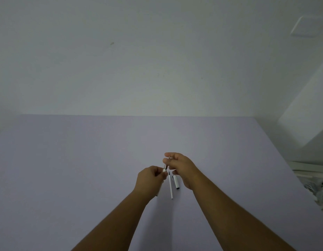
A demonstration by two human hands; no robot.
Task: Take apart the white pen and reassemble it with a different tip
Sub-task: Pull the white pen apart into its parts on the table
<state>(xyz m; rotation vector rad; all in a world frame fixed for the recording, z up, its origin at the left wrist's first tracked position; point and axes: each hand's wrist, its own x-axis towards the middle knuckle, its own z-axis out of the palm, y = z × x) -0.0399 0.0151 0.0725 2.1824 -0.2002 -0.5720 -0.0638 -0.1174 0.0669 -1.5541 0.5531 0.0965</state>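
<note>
My left hand (151, 178) grips the white pen barrel (165, 168), whose silver and dark end sticks up out of my fist; its lower end shows below my wrist. My right hand (180, 166) pinches a small pen tip piece (169, 157) just above that end, fingers closed around it. The two hands almost touch above the table. On the lilac table (84, 169) beneath them lies a thin white refill (171, 187) with a dark point, and beside it on the right the white pen cap (176, 182) with a clip.
A pale wall rises behind the table's far edge. White shelving or a rack (309, 169) stands past the table's right edge, with a spotted cloth item (320, 192) below it.
</note>
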